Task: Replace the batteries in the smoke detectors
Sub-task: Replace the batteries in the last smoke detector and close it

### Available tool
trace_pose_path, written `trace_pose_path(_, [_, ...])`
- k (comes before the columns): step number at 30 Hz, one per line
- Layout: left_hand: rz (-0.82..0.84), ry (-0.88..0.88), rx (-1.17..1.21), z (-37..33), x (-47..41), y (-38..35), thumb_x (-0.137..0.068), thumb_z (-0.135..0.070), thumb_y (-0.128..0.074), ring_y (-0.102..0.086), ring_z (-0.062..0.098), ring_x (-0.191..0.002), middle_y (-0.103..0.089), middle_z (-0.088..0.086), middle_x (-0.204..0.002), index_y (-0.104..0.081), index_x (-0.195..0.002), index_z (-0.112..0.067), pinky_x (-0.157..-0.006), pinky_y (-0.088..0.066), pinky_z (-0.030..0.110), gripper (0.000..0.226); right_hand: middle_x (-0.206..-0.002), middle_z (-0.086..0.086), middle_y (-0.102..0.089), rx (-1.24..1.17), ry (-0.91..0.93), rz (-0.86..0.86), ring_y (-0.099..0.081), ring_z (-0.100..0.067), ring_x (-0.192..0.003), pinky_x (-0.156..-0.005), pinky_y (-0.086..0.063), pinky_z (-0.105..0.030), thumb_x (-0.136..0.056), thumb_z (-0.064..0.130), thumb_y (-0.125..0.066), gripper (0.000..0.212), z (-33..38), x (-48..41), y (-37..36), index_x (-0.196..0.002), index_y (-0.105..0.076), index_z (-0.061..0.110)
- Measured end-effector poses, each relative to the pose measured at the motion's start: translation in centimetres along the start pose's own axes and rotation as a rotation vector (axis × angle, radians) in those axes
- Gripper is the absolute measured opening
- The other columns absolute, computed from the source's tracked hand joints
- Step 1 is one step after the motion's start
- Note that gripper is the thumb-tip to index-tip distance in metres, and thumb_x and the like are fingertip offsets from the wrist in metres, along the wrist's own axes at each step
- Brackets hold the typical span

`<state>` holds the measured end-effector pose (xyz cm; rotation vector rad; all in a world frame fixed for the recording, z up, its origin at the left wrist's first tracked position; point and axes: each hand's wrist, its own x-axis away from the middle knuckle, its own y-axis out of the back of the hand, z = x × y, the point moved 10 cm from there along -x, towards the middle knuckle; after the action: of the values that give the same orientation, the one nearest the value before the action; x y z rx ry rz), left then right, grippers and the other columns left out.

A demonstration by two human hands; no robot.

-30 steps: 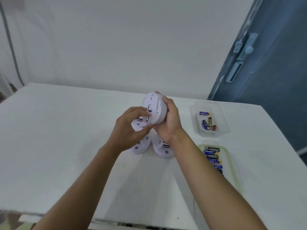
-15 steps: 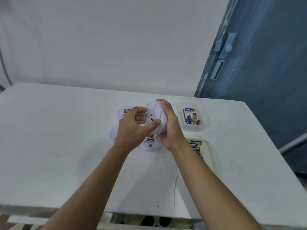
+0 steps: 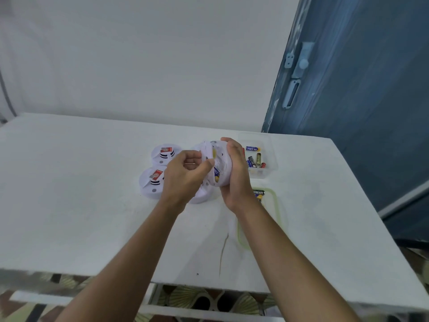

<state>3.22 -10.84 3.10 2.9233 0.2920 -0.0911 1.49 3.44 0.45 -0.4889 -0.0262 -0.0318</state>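
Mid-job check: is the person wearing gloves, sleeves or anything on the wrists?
No. The left hand and right hand are bare, with no gloves or rings visible. The left forearm and right forearm are bare too: no sleeves in view, no watch or band at either wrist.

Both bare forearms rise from the bottom of the frame and converge at centre. The right hand (image 3: 236, 173) cups the smoke detector (image 3: 220, 159) from the right, fingers curled over its top. The left hand (image 3: 183, 177), fingers curled, pinches its left rim under the thumb.
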Motion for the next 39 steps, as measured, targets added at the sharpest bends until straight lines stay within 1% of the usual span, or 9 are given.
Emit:
trace_pose_path(3, [0.001,-0.092,-0.1,-1.2,0.4,0.4,-0.064,-0.042,-0.075,-0.064,0.009,-0.082,-0.067,-0.008,-0.089,-0.063,-0.097,-0.023,-0.075,-0.057,0.029,0.039,-0.122,-0.008,-0.062,-0.073,-0.048,-0.074,-0.061,-0.026,-0.112,-0.083,-0.053,-0.039,-0.079,0.053,-0.064,0.041,-0.1,0.0,1.8,-0.113,-0.063,0.03])
trace_pose_path(7, [0.271,-0.196,-0.467,-0.8,1.8,-0.8,-0.065,-0.043,-0.078,-0.061,0.005,-0.077,-0.063,-0.01,-0.087,-0.062,-0.099,-0.023,-0.066,-0.048,0.012,0.042,-0.113,-0.002,-0.063,-0.183,-0.053,-0.127,-0.061,-0.022,-0.102,-0.077,-0.052,-0.035,-0.092,0.045,-0.057,0.028,0.3,0.2,4.7,-0.115,-0.062,0.029])
trace_pose_path(11, [0.461,-0.202,-0.8,2.3,3.8,-2.0,-0.06,-0.052,-0.073,-0.057,0.012,-0.081,-0.057,-0.01,-0.091,-0.059,-0.099,-0.021,-0.068,-0.048,0.024,0.052,-0.116,-0.004,-0.065,-0.229,-0.069,-0.126,-0.058,-0.027,-0.108,-0.089,-0.048,-0.046,-0.097,0.045,-0.051,0.026,1.0,0.8,6.6,-0.113,-0.064,0.029])
trace_pose_path(17, [0.493,-0.175,-0.999,4.7,5.5,-3.0,-0.068,-0.057,-0.071,-0.053,0.015,-0.084,-0.055,-0.004,-0.097,-0.058,-0.103,-0.019,-0.074,-0.049,0.029,0.054,-0.141,-0.017,-0.057,-0.329,-0.076,-0.075,-0.058,-0.032,-0.112,-0.088,-0.051,-0.05,-0.094,0.049,-0.049,0.036,1.5,2.1,7.5,-0.118,-0.062,0.025])
trace_pose_path(20, [0.527,-0.165,-1.068,5.3,5.9,-3.5,-0.074,-0.057,-0.071,-0.053,0.017,-0.09,-0.055,-0.003,-0.104,-0.057,-0.115,-0.018,-0.078,-0.049,0.03,0.058,-0.139,-0.017,-0.058,-0.358,-0.093,-0.068,-0.058,-0.034,-0.113,-0.089,-0.053,-0.052,-0.095,0.049,-0.048,0.04,1.6,2.6,7.9,-0.122,-0.061,0.023])
trace_pose_path(24, [0.477,-0.194,-0.998,4.0,5.8,-3.8,-0.079,-0.052,-0.071,-0.054,0.015,-0.094,-0.059,-0.001,-0.112,-0.059,-0.12,-0.017,-0.082,-0.047,0.027,0.055,-0.126,-0.015,-0.063,-0.386,-0.133,-0.072,-0.059,-0.034,-0.11,-0.092,-0.052,-0.052,-0.097,0.048,-0.044,0.049,1.6,3.4,8.2,-0.13,-0.062,0.017])
trace_pose_path(29, [0.27,-0.411,-0.643,-3.0,6.6,-5.5,-0.083,-0.04,-0.071,-0.056,0.007,-0.087,-0.061,-0.009,-0.098,-0.065,-0.113,-0.019,-0.08,-0.047,0.026,0.037,-0.138,-0.019,-0.059,-0.387,-0.133,-0.1,-0.057,-0.035,-0.115,-0.099,-0.049,-0.054,-0.093,0.048,-0.047,0.058,1.7,4.1,8.1,-0.139,-0.057,0.014])
trace_pose_path(34, [0.187,-0.47,-0.514,-5.3,7.3,-7.9,-0.083,-0.039,-0.073,-0.056,0.004,-0.088,-0.066,-0.005,-0.103,-0.066,-0.112,-0.017,-0.069,-0.041,0.009,0.037,-0.123,-0.015,-0.065,-0.365,-0.099,-0.112,-0.061,-0.03,-0.107,-0.081,-0.055,-0.039,-0.098,0.042,-0.043,0.047,2.5,4.8,8.3,-0.132,-0.061,0.014])
trace_pose_path(39, [0.158,-0.429,-0.495,-5.5,7.3,-8.9,-0.081,-0.042,-0.074,-0.058,0.005,-0.09,-0.068,-0.003,-0.107,-0.067,-0.115,-0.015,-0.07,-0.048,0.012,0.044,-0.119,-0.013,-0.064,-0.321,-0.032,-0.066,-0.062,-0.028,-0.107,-0.08,-0.058,-0.037,-0.101,0.037,-0.04,0.039,4.1,5.4,8.4,-0.127,-0.06,0.016])
